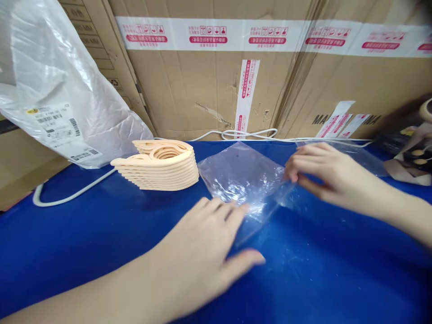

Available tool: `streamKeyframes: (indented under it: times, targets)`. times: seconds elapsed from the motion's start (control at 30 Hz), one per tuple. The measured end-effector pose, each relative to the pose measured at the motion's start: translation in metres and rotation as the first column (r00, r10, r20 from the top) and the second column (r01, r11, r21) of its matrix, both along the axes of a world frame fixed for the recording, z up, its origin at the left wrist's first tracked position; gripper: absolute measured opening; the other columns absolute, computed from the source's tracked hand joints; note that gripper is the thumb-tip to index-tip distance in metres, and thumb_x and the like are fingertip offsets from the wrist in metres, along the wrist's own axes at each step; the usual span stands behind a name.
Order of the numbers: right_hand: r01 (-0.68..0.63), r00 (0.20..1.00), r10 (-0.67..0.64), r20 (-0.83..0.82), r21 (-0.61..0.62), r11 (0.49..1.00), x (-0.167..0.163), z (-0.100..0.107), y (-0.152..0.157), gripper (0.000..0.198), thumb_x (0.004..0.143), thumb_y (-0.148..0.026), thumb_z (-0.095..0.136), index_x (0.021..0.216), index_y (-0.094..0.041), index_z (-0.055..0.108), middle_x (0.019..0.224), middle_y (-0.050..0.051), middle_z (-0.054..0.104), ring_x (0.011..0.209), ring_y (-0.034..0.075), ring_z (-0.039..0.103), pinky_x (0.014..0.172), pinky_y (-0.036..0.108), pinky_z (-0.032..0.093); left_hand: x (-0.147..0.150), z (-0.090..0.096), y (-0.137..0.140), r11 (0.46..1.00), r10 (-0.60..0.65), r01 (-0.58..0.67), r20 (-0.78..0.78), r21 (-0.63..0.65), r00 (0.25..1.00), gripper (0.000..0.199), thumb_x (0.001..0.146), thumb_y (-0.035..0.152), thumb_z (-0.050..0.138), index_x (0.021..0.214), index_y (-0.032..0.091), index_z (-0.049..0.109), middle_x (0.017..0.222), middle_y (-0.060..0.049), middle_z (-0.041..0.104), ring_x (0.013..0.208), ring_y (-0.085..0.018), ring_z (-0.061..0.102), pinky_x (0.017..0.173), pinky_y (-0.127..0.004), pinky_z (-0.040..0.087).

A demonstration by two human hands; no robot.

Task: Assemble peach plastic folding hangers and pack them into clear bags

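A clear plastic bag (pixel 243 173) lies creased and shiny on the blue tabletop between my hands. My left hand (pixel 209 243) rests over the bag's near left edge, fingers stretched out and thumb apart. At the bag's right corner, my right hand (pixel 320 171) has its fingers curled and pinched on the film. Left of the bag stands a neat stack of peach plastic pieces (pixel 162 168) that look like clothes hangers, nested together, with a curved opening on top. Neither hand touches the stack.
Cardboard boxes (pixel 189 85) with printed tape wall off the back. A white cable (pixel 202 134) runs along their foot. A labelled white plastic sack (pixel 67 90) leans at the left. More clear film (pixel 361 155) lies beyond my right hand, near dark, blurred items (pixel 411 148).
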State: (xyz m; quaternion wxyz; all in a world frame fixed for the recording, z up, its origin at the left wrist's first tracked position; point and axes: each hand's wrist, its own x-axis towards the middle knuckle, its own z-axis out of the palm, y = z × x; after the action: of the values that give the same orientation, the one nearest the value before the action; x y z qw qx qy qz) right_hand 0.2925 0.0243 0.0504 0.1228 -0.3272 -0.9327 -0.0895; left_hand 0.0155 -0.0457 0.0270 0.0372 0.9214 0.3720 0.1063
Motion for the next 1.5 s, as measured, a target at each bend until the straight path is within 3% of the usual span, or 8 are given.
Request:
streamKeyframes:
  times: [0.13,0.3,0.6,0.7,0.8,0.93,1.13,1.5]
  targets:
    - [0.175,0.979,-0.188,0.078,0.148,0.973,0.026,-0.002,0.028,0.035,0.079,-0.006,0.034,0.095,-0.027,0.057,0.093,0.007,0.067,0.091,0.028,0.060,0.088,0.048,0.043,0.001,0.009,-0.007,0.975,-0.200,0.212,0.161,-0.063,0.967,0.040,0.102,0.037,0.033,0.138,0.025,0.047,0.136,-0.003,0.058,0.121,-0.019,0.057,0.100,-0.034,0.050]
    - [0.269,0.959,-0.283,0.021,0.244,0.932,0.011,-0.003,0.012,0.029,0.084,-0.011,0.036,0.099,-0.019,0.060,0.094,0.011,0.068,0.088,0.029,0.061,0.079,0.044,0.045,-0.011,-0.011,0.031,0.984,-0.050,0.043,0.036,0.176,0.998,0.038,0.100,0.022,0.035,0.133,0.011,0.050,0.140,-0.013,0.052,0.133,-0.028,0.045,0.109,-0.049,0.039]
    - [0.381,0.886,-0.369,0.281,0.012,0.925,0.012,-0.032,0.001,0.028,0.096,-0.026,0.037,0.087,-0.018,0.062,0.082,0.007,0.065,0.066,0.020,0.064,0.055,0.032,0.043,-0.017,-0.015,0.027,0.978,-0.117,0.108,0.041,0.180,0.992,0.036,0.103,0.024,0.029,0.114,0.017,0.063,0.094,-0.004,0.071,0.081,-0.019,0.066,0.071,-0.035,0.050]
    - [0.307,0.906,-0.317,0.280,0.080,0.948,0.011,-0.025,0.002,0.025,0.095,-0.032,0.043,0.089,-0.019,0.064,0.085,0.008,0.064,0.076,0.024,0.063,0.065,0.037,0.046,-0.022,-0.017,0.028,0.995,-0.059,0.052,0.077,0.081,0.995,0.033,0.101,0.035,0.041,0.125,0.018,0.056,0.115,-0.008,0.067,0.104,-0.023,0.062,0.087,-0.039,0.051]
    - [0.255,0.921,-0.299,0.251,0.193,0.947,0.006,-0.018,0.000,0.022,0.092,-0.031,0.046,0.084,-0.019,0.063,0.084,0.010,0.063,0.077,0.026,0.061,0.069,0.041,0.045,-0.026,-0.026,0.033,0.999,0.038,-0.037,0.025,-0.031,0.999,0.061,0.096,0.054,0.043,0.144,0.017,0.039,0.149,-0.014,0.042,0.137,-0.031,0.038,0.109,-0.050,0.038]
    - [0.158,0.970,-0.149,0.194,-0.035,0.987,0.004,-0.022,-0.002,0.023,0.094,-0.035,0.048,0.093,-0.021,0.066,0.098,0.008,0.067,0.084,0.024,0.065,0.075,0.042,0.051,-0.027,-0.033,0.032,0.987,0.046,-0.051,-0.034,-0.154,0.998,0.067,0.097,0.059,0.034,0.151,0.020,0.026,0.159,-0.012,0.022,0.147,-0.032,0.017,0.115,-0.055,0.028]
    - [0.110,0.991,-0.092,0.100,-0.189,0.976,0.007,-0.027,-0.001,0.053,0.094,-0.052,0.048,0.134,-0.018,0.056,0.138,0.012,0.056,0.120,0.029,0.058,0.098,0.048,0.050,-0.027,-0.029,0.026,0.981,0.044,-0.054,-0.056,-0.187,0.997,0.086,0.089,0.070,0.039,0.153,0.018,0.019,0.161,-0.014,0.013,0.147,-0.033,0.016,0.115,-0.055,0.030]
    - [-0.100,0.989,0.140,0.046,-0.495,0.863,-0.010,-0.014,-0.027,0.063,0.096,-0.038,0.050,0.153,-0.031,0.023,0.157,0.001,0.029,0.142,0.023,0.031,0.113,0.042,0.037,-0.027,-0.027,0.025,0.979,-0.011,-0.004,-0.072,-0.206,0.997,0.103,0.080,0.080,0.041,0.154,0.014,0.012,0.161,-0.016,0.003,0.147,-0.036,0.003,0.116,-0.058,0.024]
